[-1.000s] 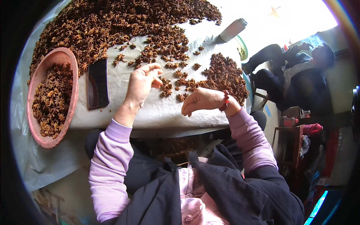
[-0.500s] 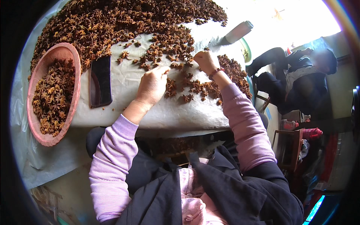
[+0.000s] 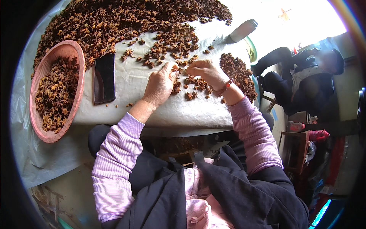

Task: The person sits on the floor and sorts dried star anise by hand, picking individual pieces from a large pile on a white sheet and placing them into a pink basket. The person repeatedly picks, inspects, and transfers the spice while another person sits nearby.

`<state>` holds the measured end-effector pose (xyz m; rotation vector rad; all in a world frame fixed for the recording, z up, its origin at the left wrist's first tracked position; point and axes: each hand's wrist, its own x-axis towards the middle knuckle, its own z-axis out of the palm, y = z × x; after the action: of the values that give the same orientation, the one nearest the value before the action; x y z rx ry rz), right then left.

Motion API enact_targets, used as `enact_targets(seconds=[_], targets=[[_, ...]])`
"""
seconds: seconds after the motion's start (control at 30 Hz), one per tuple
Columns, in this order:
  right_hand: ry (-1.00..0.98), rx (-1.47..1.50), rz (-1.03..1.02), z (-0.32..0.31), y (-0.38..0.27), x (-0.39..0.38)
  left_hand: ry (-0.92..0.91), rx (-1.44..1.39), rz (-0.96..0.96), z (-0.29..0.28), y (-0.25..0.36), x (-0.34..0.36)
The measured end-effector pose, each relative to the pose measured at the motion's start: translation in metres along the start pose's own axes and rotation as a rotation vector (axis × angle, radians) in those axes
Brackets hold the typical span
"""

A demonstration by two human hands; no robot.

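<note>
Left hand (image 3: 160,84) and right hand (image 3: 210,74) had fingers curled in, near each other; couldn't tell if either gripped anything. Loose star anise (image 3: 191,95) lay just beside both. Bare sheet (image 3: 175,116) ran to the near edge. Phone (image 3: 104,80), basket (image 3: 68,47) bounded left; dark heap (image 3: 237,76), right.

Left hand (image 3: 159,84), right hand (image 3: 210,74) near each other above bench (image 3: 133,86); loose star anise (image 3: 191,95) around, pink basket (image 3: 66,49) left.

Star anise (image 3: 114,26) is looking woody, rough, matt; basket (image 3: 63,49) is showing ridged plastic; phone (image 3: 104,78) is gleaming smooth and glassy; sheet (image 3: 209,118) is looking creased, plastic-like; sleeves (image 3: 114,164) are showing matt cloth.
</note>
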<state>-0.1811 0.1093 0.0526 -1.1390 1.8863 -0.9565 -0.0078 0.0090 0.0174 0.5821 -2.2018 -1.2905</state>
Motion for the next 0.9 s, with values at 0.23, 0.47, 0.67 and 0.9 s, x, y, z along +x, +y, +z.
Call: enact_targets(seconds=[0.23, 0.47, 0.67, 0.9], targets=[[-0.126, -0.265, 0.11, -0.008, -0.025, -0.035, -0.458, -1.33, -0.148, -0.016, -0.006, -0.005], [-0.605, -0.306, -0.017, -0.001, -0.014, -0.071, -0.568, -1.646, -0.213, -0.018, -0.017, 0.0], [-0.141, -0.448, -0.042, -0.02, 0.007, -0.02, -0.269, -1.363, -0.419, -0.018, -0.022, 0.005], [0.183, -0.879, -0.535, -0.009, 0.056, 0.048, -0.037, -0.556, -0.383, -0.002, -0.035, 0.014]])
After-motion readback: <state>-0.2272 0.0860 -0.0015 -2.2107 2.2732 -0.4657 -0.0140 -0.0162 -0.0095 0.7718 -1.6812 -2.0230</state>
